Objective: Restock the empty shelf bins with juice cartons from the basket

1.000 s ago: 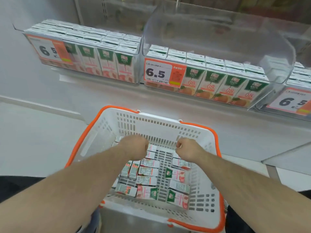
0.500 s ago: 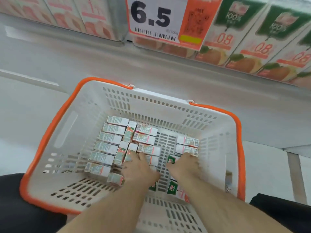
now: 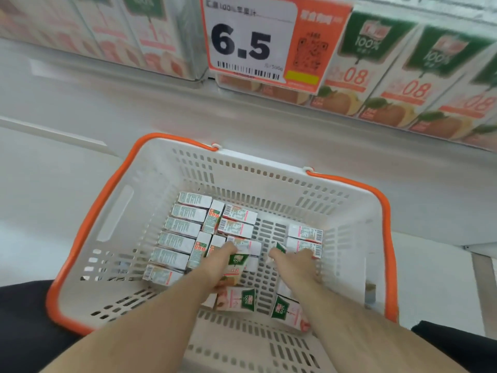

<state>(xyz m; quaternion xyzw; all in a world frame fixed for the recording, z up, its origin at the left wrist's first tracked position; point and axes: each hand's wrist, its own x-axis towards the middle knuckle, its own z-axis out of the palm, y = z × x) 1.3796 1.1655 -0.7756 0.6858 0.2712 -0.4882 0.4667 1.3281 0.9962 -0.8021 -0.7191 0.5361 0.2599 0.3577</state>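
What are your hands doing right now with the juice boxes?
Both hands down in basket. Left hand gripping a carton. Right hand on another carton, grip unclear. Nothing in the way.

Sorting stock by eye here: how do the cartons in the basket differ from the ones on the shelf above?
The cartons in the basket lie flat, mostly side panels up; the shelf cartons stand upright, green-and-orange fronts facing out. Basket cartons sit loosely with gaps; shelf cartons are packed in rows. Both share the green 100% label.

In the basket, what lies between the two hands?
Head view: between the left hand and right hand lies only the basket floor's bare slotted strip; no carton rests there.
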